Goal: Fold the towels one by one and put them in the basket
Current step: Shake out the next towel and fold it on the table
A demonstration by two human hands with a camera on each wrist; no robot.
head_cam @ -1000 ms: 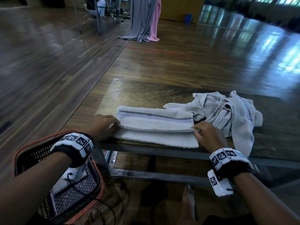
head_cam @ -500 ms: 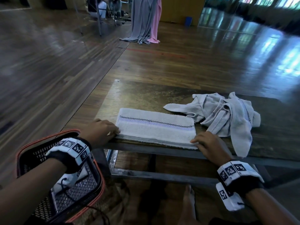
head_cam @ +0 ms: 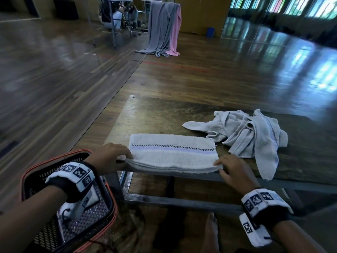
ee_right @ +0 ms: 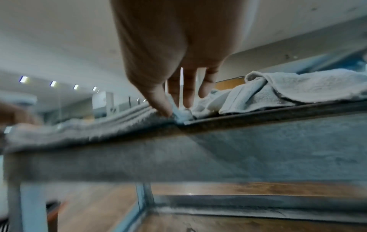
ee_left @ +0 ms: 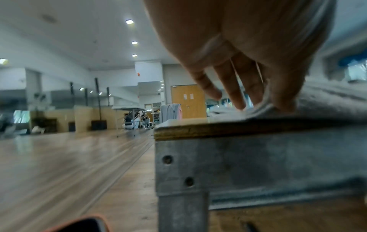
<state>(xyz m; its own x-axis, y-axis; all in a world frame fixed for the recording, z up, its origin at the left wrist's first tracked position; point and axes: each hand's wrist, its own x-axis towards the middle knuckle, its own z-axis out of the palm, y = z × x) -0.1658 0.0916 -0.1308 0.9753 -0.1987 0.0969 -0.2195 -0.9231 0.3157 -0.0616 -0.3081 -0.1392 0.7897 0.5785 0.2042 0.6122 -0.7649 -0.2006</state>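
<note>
A folded white towel (head_cam: 173, 152) with a checkered and lilac stripe lies along the near edge of the wooden table (head_cam: 164, 117). My left hand (head_cam: 116, 156) pinches its near left corner. My right hand (head_cam: 228, 168) pinches its near right corner. In the left wrist view, the left hand (ee_left: 264, 105) has thumb and fingers closed on the towel's (ee_left: 327, 100) edge. In the right wrist view, the right hand (ee_right: 174, 108) nips the towel's (ee_right: 99, 127) corner. A crumpled pile of towels (head_cam: 251, 137) lies to the right. The black basket with an orange rim (head_cam: 115, 212) stands on the floor under my left forearm.
The table has a metal frame (ee_left: 238, 164) and stands low on a wooden floor. My bare foot (head_cam: 211, 230) is under its near edge. Grey and pink cloths (head_cam: 164, 28) hang on a rack far behind. People sit by a table at the back.
The towel's near flap has been folded in, so the towel is narrower. Both hands slid back to its near corners and now pinch them.
</note>
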